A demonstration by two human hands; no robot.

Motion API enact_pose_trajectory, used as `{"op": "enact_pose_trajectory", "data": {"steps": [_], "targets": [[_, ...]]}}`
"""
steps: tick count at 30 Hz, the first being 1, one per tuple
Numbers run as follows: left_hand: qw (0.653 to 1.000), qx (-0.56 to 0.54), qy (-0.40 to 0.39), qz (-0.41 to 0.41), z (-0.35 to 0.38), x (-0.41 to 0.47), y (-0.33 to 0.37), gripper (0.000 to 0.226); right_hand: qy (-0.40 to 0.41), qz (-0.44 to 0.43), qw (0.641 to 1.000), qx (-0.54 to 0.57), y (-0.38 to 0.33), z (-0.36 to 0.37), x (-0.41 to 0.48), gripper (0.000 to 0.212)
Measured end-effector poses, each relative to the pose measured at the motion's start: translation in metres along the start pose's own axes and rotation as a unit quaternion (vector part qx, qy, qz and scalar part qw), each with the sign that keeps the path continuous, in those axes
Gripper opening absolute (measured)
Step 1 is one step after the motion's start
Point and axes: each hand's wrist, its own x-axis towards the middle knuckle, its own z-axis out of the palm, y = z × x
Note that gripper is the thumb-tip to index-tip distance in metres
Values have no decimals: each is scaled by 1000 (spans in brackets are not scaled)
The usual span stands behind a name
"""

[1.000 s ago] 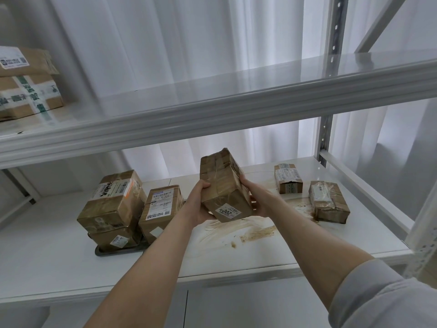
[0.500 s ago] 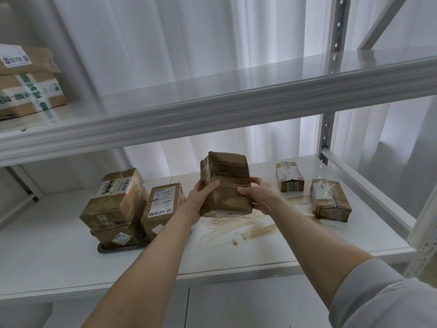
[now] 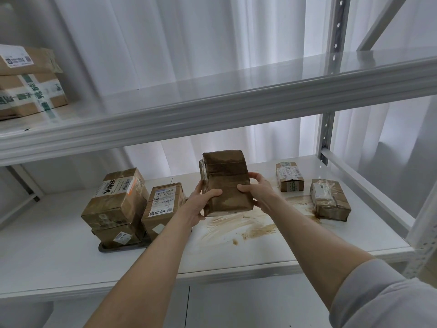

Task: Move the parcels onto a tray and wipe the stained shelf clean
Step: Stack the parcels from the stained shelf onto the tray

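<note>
**White metal shelf [image 3: 59,263], with a brown taped cardboard parcel [image 3: 225,178] held above it**

Pale white curtain [image 3: 165,43] hangs behind the racking, and an upper shelf [image 3: 212,110] runs across overhead. The parcel stands on end in both hands. By my judgement it is clear of the shelf, over the brown smeared stain [image 3: 248,229].

To its left is the dark flat tray [image 3: 118,246], which carries two stacked cardboard parcels [image 3: 115,197]. A third labelled parcel [image 3: 163,207] stands just beside them; I cannot tell if it is on the tray. To the right, two small labelled cardboard parcels [image 3: 329,201] lie at the stain's edge.

The step in hand looks to be the carry to the tray. Space there is tight, so the parcel should travel level. It needs to go high enough to clear the standing parcel yet stay under the upper shelf's lip. It should settle fully onto the tray or squarely on the stack, and the hands should let go only once it sits steady.

The left hand [image 3: 201,204] grips the parcel's left side, thumb across the front face and fingers hidden behind. The right hand [image 3: 259,192] grips the right edge, thumb on the front and fingers curled round the side. Both forearms reach forward and up, nearly straight. A grey sleeve [image 3: 378,299] shows on the right arm.
</note>
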Motion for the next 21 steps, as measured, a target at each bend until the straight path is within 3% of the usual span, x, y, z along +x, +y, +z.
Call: {"op": "enact_pose_trajectory", "data": {"steps": [5, 11, 13, 17, 21], "targets": [[1000, -16, 16, 6, 1, -2, 0, 73, 14, -11, 1000, 13, -1, 4, -3, 54], [998, -18, 64, 19, 2, -5, 0, 81, 40, -10, 999, -7, 3, 8, -3, 59], [996, -7, 82, 32, 4, -7, 1, 82, 22, -1, 999, -44, 3, 9, -3, 70], [992, 7, 106, 63, 4, -5, 2, 65, -20, 19, 988, -151, 7, 13, -1, 105], [996, -26, 67, 60, 1, -5, 3, 51, -48, 11, 990, -131, 12, 16, -3, 87]]}}
